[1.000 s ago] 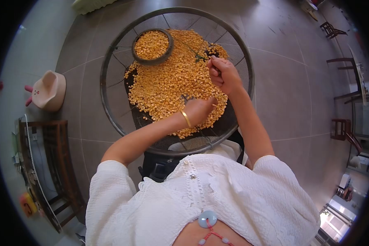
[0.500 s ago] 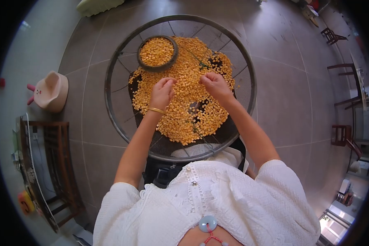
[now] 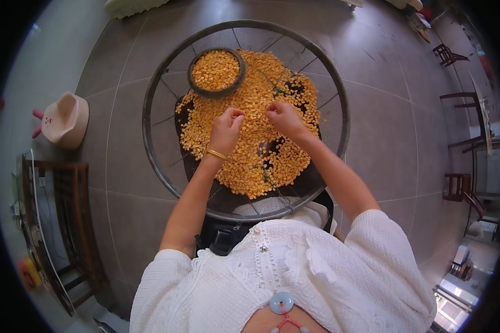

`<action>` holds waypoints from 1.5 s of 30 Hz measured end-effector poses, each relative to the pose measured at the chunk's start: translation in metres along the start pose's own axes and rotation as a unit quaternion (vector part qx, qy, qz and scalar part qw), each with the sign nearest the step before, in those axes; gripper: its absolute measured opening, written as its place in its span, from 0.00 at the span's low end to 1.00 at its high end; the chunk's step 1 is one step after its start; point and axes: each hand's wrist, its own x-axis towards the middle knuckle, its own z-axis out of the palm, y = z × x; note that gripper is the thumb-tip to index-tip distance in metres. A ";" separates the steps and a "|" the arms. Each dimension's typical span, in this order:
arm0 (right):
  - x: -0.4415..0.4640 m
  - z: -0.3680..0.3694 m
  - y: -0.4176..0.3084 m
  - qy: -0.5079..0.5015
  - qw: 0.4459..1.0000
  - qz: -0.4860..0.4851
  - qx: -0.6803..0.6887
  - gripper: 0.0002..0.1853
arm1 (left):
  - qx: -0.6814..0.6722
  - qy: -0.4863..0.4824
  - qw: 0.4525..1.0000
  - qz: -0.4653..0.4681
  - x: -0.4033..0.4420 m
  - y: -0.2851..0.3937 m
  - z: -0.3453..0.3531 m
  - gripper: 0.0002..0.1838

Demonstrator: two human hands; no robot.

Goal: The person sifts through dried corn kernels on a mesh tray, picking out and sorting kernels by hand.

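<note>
A wide round mesh sieve [image 3: 344, 119] with a dark rim holds a spread layer of yellow corn kernels [image 3: 250, 172]. Toward its upper left sits a small dark bowl [image 3: 241, 83] full of kernels. My left hand [image 3: 225, 131], with a gold bangle at the wrist, is just below the bowl over the kernels, its fingers pinched together. Facing it from the right is my right hand [image 3: 285, 119], its fingers closed too. What either hand pinches is too small to make out. Dark patches of the base show between the kernels.
On the grey tiled floor at the left stands a pale child's seat [image 3: 66, 120] with pink ears. Below it is a dark wooden chair [image 3: 75, 216]. More dark wooden chairs [image 3: 456, 187] line the right side. A pale green object [image 3: 133, 6] lies at the top.
My left hand has swung up and left from the lower kernels to below the bowl. My right hand has come down and left toward it. In the last half second both barely moved.
</note>
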 end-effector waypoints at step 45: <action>-0.001 -0.023 -0.009 -0.126 0.775 0.135 0.605 0.12 | 0.462 -0.047 0.873 0.147 -0.006 -0.013 0.023 0.11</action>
